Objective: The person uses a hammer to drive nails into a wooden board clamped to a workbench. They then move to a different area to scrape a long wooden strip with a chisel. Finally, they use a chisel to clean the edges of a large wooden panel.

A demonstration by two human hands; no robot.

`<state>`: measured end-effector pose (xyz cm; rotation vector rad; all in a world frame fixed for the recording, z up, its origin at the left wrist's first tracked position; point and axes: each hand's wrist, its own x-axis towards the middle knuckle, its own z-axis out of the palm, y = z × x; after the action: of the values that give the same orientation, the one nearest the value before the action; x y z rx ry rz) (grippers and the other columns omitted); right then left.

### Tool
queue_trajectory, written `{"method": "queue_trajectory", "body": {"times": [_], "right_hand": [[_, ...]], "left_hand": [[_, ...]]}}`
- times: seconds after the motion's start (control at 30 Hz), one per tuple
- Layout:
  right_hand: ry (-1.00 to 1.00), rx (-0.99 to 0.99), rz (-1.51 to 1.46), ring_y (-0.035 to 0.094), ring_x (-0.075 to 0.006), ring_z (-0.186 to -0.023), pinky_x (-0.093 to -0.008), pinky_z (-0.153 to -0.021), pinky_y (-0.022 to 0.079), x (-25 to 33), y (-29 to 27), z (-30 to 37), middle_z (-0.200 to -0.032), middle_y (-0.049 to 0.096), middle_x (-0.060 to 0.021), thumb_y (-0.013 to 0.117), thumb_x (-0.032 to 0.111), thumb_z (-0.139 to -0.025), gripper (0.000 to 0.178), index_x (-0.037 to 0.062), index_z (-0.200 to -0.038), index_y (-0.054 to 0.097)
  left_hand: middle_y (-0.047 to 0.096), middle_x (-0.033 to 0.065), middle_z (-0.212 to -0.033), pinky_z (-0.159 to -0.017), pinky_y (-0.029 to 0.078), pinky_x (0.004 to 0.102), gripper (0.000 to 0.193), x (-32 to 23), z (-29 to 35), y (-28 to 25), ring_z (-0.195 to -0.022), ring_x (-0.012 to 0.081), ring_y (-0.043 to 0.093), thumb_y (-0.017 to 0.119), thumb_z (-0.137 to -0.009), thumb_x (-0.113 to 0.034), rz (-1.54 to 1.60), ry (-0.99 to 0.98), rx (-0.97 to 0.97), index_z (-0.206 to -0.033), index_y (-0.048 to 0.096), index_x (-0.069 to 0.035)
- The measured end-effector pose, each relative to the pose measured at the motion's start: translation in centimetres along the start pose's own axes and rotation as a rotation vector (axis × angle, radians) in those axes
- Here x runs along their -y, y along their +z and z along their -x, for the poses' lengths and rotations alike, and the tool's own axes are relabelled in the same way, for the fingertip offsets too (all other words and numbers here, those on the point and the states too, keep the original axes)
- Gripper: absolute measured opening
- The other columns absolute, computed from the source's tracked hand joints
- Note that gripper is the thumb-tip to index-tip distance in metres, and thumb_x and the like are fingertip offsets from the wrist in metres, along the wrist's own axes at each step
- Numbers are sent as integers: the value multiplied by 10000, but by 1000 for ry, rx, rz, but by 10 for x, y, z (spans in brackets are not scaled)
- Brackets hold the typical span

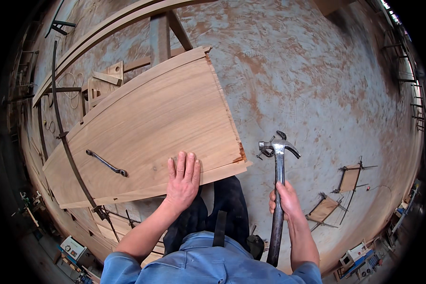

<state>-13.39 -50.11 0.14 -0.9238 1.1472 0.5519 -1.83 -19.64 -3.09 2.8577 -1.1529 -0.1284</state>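
Observation:
A broad pale wooden panel [146,118] with lengthwise edge strips lies in front of me. My left hand [181,182] rests flat on it near its front edge, fingers stretched out and holding nothing. In my right hand [287,201] a claw hammer [279,165] is gripped by its dark handle, head up and away from me, to the right of the panel and apart from it. A dark metal piece shows partly behind the hammer head; I cannot tell its kind. On the panel, left of my hand, lies a ring spanner [106,163].
A long bar clamp [71,156] crosses the panel's left part. Curved wooden rails [106,28] stand beyond. Two small clamped wooden frames [349,179] [323,208] lie on the blue-grey floor [307,80] at right. Machines [73,251] stand at the lower rim.

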Motion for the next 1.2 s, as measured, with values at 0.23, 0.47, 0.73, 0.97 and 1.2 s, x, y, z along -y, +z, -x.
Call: {"method": "queue_trajectory", "body": {"times": [0.23, 0.47, 0.73, 0.97, 1.2], "right_hand": [[-161, 47, 18, 520, -150, -445, -315, -364, 458, 60, 15, -14, -672, 512, -55, 466, 229, -997, 139, 113, -979, 392], [-378, 197, -184, 534, -142, -462, -288, -375, 463, 140, 75, -23, -697, 525, -46, 451, 267, -1014, 157, 121, -1029, 394], [-326, 274, -176, 521, -118, -461, -286, -379, 456, 172, 122, -57, -689, 511, -27, 438, 321, -1020, 193, 132, -1021, 399], [-225, 336, -102, 506, -129, -438, -292, -371, 454, 173, 126, -85, -671, 506, -42, 429, 320, -1023, 187, 135, -1039, 408], [-275, 363, -42, 503, -118, -434, -287, -366, 454, 185, 122, -88, -668, 507, -38, 430, 313, -1020, 191, 125, -1030, 402]], "left_hand": [[361, 290, -1436, -1126, 203, 597, 612, 10, -8, -29, -1376, 460, 283, 638, -768, -160, 364, -85, 90, -1303, 457, 78], [366, 284, -1430, -1138, 244, 483, 627, 151, -81, -16, -1357, 444, 308, 601, -881, -247, 202, -378, -306, -1373, 376, 71], [570, 194, -1194, -1011, 356, 457, 422, 206, -141, 1, -1136, 364, 491, 538, -931, -274, 98, -474, -380, -1259, 546, -9], [559, 191, -1218, -1027, 339, 446, 402, 205, -143, -1, -1171, 357, 470, 518, -933, -273, 85, -517, -310, -1226, 545, 1], [561, 188, -1217, -1018, 347, 440, 391, 206, -144, -3, -1172, 351, 472, 508, -936, -257, 77, -516, -290, -1224, 544, 5]]}}
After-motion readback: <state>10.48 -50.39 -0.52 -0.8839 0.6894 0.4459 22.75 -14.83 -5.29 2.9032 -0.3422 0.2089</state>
